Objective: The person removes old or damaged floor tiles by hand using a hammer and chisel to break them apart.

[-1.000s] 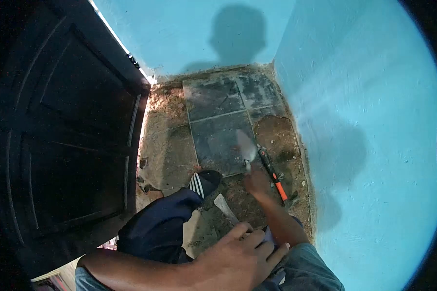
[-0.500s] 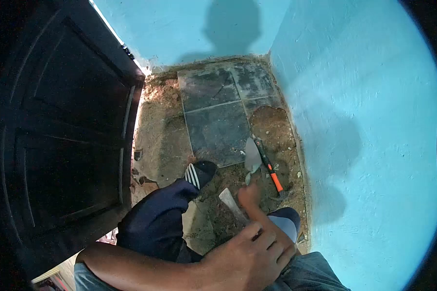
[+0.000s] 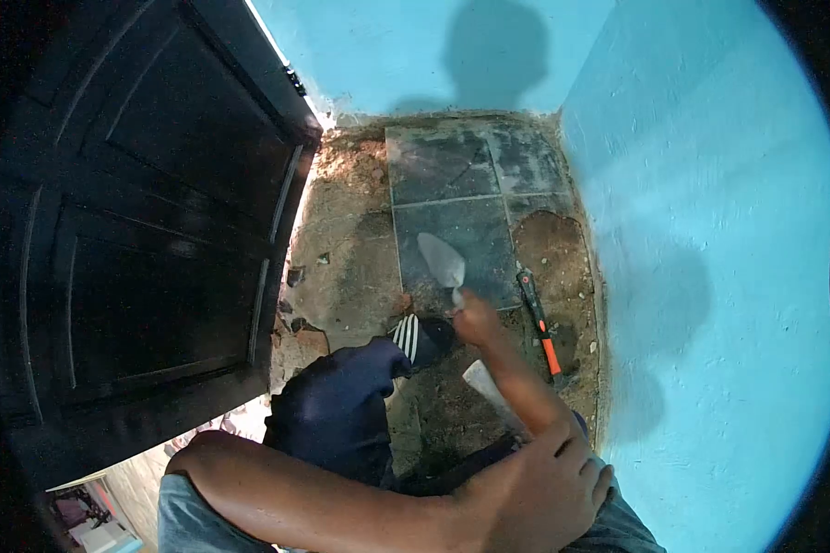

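Note:
My right hand (image 3: 477,318) grips a trowel (image 3: 442,261) whose pale grey blade points forward and left, over the dark floor tile (image 3: 480,247). My left forearm crosses the bottom of the view. The left hand (image 3: 539,488) lies over the right forearm near the right leg, its fingers curled; what is under them is hidden. A long flat whitish blade (image 3: 491,389) shows beside the right forearm, its near end hidden close to the left hand. To the right of the trowel, a black and orange-handled tool (image 3: 539,324) lies on the bare floor.
Several dark tiles (image 3: 441,166) run to the blue walls (image 3: 710,230). Rough earth and broken pieces (image 3: 302,339) lie at the left, by a black panelled door (image 3: 157,240). A brown patch (image 3: 549,240) is at the right. My foot in a striped dark sock (image 3: 424,339) is beside the tile edge.
My right hand has carried the trowel forward and left, from beside the orange-handled tool to over the tile. The whole view has shifted, with the left hand still across the right forearm.

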`<state>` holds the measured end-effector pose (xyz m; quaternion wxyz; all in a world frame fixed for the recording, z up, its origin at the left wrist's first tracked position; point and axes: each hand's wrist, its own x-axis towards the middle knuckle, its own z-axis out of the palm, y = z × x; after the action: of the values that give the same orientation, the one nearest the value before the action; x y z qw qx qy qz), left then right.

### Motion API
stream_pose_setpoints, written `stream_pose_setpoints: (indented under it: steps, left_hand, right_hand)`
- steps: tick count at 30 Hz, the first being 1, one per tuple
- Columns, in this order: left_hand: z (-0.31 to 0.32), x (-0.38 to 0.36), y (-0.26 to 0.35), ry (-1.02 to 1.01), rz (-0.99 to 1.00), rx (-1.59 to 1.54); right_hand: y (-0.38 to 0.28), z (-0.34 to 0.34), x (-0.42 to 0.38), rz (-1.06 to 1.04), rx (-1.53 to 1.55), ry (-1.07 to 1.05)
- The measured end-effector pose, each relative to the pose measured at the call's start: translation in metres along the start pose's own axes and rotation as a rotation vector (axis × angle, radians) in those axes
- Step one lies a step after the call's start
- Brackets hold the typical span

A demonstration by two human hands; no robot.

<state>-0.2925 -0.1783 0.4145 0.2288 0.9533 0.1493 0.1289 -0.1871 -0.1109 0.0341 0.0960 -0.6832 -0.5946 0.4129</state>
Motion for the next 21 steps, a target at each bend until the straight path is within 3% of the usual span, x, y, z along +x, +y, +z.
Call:
stream_pose_setpoints:
  steps: [2,4,7,13,16,20,21]
  left_hand:
    - [-0.004,0.008,0.0,0.034,0.003,0.033]
    - [-0.002,0.017,0.002,0.024,0.013,0.016]
    - [0.003,0.026,0.005,-0.023,0.04,-0.037]
    - [0.009,0.027,0.005,-0.061,0.019,0.025]
    - [0.009,0.028,0.004,-0.064,-0.015,0.034]
    - [0.021,0.03,0.003,-0.036,-0.091,-0.032]
    - [0.022,0.031,0.001,-0.046,-0.128,-0.016]
  right_hand:
    - [-0.023,-0.001,-0.007,-0.14,-0.11,-0.277]
    - [-0.04,0.011,-0.015,-0.391,-0.085,-0.338]
    - [-0.046,0.049,-0.008,-0.31,0.334,-0.255]
    - [-0.042,0.031,0.018,0.056,0.114,0.033]
    - [-0.046,0.059,0.055,-0.087,0.146,-0.015]
    - [-0.108,0.081,0.066,-0.144,0.004,-0.244]
    - [-0.119,0.125,0.076,-0.272,-0.034,-0.142]
